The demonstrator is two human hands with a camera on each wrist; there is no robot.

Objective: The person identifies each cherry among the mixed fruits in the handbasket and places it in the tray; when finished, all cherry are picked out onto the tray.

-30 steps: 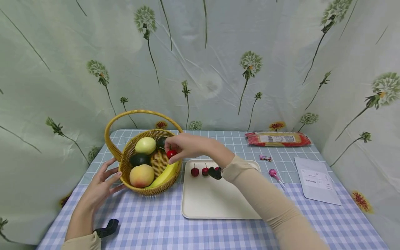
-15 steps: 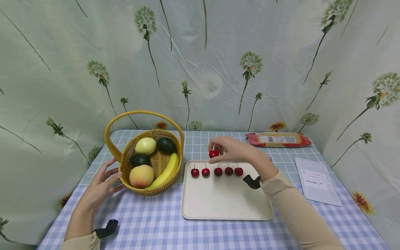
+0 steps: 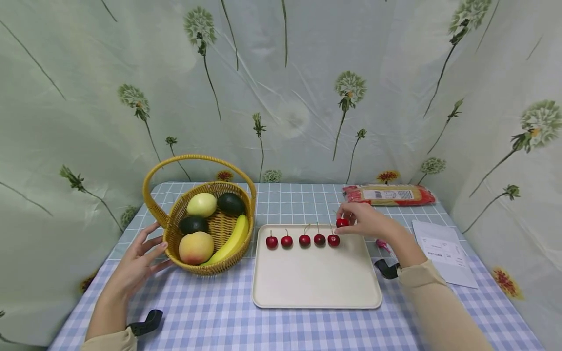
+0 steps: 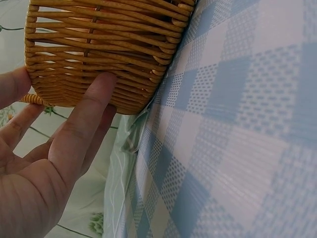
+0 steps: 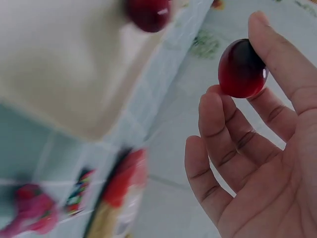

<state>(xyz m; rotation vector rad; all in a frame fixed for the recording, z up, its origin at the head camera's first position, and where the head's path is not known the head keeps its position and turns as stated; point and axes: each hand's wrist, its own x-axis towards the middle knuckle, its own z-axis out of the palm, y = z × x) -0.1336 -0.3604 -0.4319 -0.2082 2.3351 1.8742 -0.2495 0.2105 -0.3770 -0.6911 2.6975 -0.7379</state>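
My right hand [image 3: 371, 222] pinches a dark red cherry [image 5: 242, 72] between thumb and fingertips, over the back right corner of the cream tray [image 3: 316, 282]. Along the tray's back edge, several cherries [image 3: 304, 240] lie in a row with their stems up. On the left stands a yellow wicker basket [image 3: 215, 268] with a tall handle. My left hand [image 3: 136, 265] touches the basket's left side with spread fingers [image 4: 94, 101]. Inside the basket lie a peach [image 3: 196, 248], a banana [image 3: 230, 242], a pale yellow lemon-like fruit [image 3: 202, 204] and two dark avocados [image 3: 230, 203].
A red and yellow packet [image 3: 388, 195] lies at the back right. Right of the tray are a pink lollipop [image 3: 383, 244], partly behind my right arm, a small wrapped candy [image 5: 81, 191] and a pale labelled pouch [image 3: 443, 253]. A patterned curtain [image 3: 290, 97] rises behind the table.
My right hand has carried the cherry from over the basket rightward to the tray's back right corner, uncovering the tray's cherry row and an avocado. The left hand stays at the basket.
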